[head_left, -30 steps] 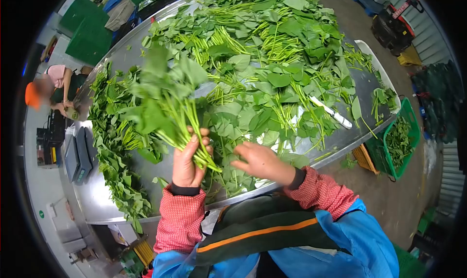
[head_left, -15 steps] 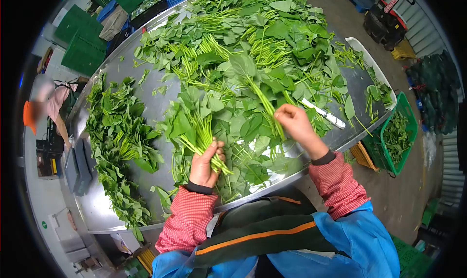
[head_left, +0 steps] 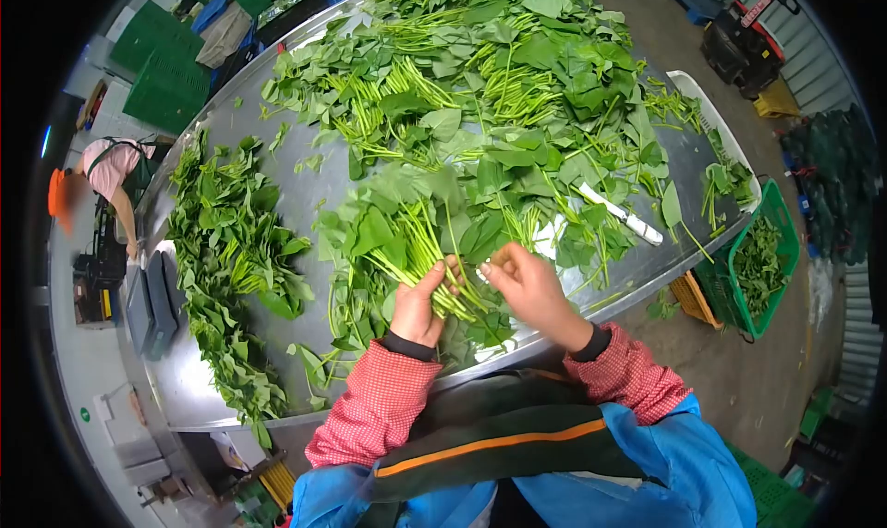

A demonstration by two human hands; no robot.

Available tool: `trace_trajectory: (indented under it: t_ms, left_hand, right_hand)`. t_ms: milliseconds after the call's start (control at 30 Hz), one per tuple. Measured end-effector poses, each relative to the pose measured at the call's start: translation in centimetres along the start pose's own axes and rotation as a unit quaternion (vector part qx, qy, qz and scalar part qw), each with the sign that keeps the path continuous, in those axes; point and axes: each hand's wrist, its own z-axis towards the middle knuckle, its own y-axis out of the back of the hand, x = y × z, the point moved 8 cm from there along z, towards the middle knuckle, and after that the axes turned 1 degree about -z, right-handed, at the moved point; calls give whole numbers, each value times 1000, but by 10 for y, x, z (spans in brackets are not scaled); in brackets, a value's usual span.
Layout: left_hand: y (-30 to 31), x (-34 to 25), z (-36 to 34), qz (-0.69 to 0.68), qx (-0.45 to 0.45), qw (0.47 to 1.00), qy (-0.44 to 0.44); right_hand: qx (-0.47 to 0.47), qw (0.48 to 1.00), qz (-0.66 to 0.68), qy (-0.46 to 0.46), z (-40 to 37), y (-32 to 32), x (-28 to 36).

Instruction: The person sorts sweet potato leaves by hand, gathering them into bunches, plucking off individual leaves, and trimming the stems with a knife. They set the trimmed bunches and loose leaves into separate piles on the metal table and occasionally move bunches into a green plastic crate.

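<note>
My left hand is wrapped around the stems of a bunch of leafy greens, whose leaves point away from me. Close on its right is my right hand, thumb and fingers pinched together beside the stem ends. What the pinch holds, if anything, I cannot make out. Loose leaves and stems lie beneath both hands. Beyond them spreads a large pile of the same leafy greens. A white-handled knife rests on leaves to the right of my right hand.
A long row of greens lies along the left of the metal table. Green crates stand beyond it, near another person. At right are a white tray and a green crate of leaves.
My right hand has moved left and down with a leafy stem, up to the bunch. My left hand, still gripping the bunch, has shifted right, and the hands are now close together.
</note>
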Motion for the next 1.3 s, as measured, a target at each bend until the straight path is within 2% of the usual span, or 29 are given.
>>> trace_trajectory:
  t_ms: [67, 100, 200, 233, 300, 333, 400, 433, 467, 500, 533, 567, 600, 633, 733, 767, 800, 833, 867, 900, 1000, 1067, 1133, 1233, 1300]
  left_hand:
    - [0, 3, -3, -9, -6, 1000, 5]
    - [2, 6, -3, 25, 2, 1000, -5]
    - [5, 7, 1, -36, 38, 999, 9]
    - [4, -5, -7, -30, 6, 1000, -8]
    - [16, -35, -5, -64, 1, 994, -84]
    - [20, -55, -6, -68, -16, 989, -127]
    - [24, -79, -15, -67, -75, 981, -167]
    - [33, -74, -6, -50, -26, 988, -143]
    - [38, -64, 0, -47, -30, 993, -108]
    - [42, -55, 3, -45, -36, 996, -75]
    - [48, -43, 7, -42, -42, 997, -41]
    - [51, -27, 13, -42, -12, 999, -6]
    - [48, -16, 12, -53, -23, 998, 16]
    - [49, -5, 15, -50, -4, 998, 39]
    - [39, 1, 13, -72, 10, 993, 92]
    - [40, -3, 13, -84, 9, 992, 92]
    - [43, -5, 11, -97, 6, 991, 93]
    - [39, -11, 10, -104, 11, 991, 85]
    - [34, -17, 7, -94, 13, 993, 67]
    - [22, -23, 3, -84, 17, 995, 49]
    - [-6, -32, -2, -50, 44, 998, -4]
    - [-23, -33, -5, -10, 49, 998, -37]
    - [-36, -27, -1, 18, 64, 997, -40]
    - [-43, -19, 4, 34, 42, 998, -42]
    - [-36, -11, 11, 30, 33, 998, -33]
  right_hand:
    - [81, 996, 29, -5, 9, -26, -30]
    - [131, 975, 177, -18, 8, -44, -26]
    - [100, 949, 290, -77, 7, -45, -28]
    - [40, 966, 238, -96, 9, -37, -38]
    - [5, 1000, 2, -6, 5, -13, -32]
    - [-13, 992, -119, 41, 3, -2, -26]
    - [75, 978, -185, 54, -4, -3, -21]
    - [116, 968, -215, 59, -9, -3, -18]
    - [157, 954, -246, 67, -10, -2, -18]
    - [39, 971, -218, 89, 6, 19, -38]
    - [-55, 966, -243, 72, 17, 50, -36]
    - [-150, 951, -266, 52, 26, 83, -33]
    - [-199, 919, -338, 49, 36, 101, -45]
    - [-197, 893, -402, 53, 44, 112, -57]
    - [-137, 883, -439, 92, 53, 111, -61]
    - [-179, 889, -412, 89, 50, 119, -57]
    - [-139, 963, -225, 45, 52, 127, -57]
    - [-91, 995, -27, -2, 55, 128, -57]
    - [-40, 983, 173, -51, 56, 121, -61]
    - [-19, 970, 230, -79, 52, 114, -66]
    - [-61, 987, 147, -19, 48, 92, -66]
    - [0, 965, 255, -55, 33, 66, -45]
    - [12, 966, 255, -40, 28, 42, -41]
    - [-20, 996, 86, 33, 15, 20, -24]
    - [-45, 982, -119, 141, 3, 16, 8]
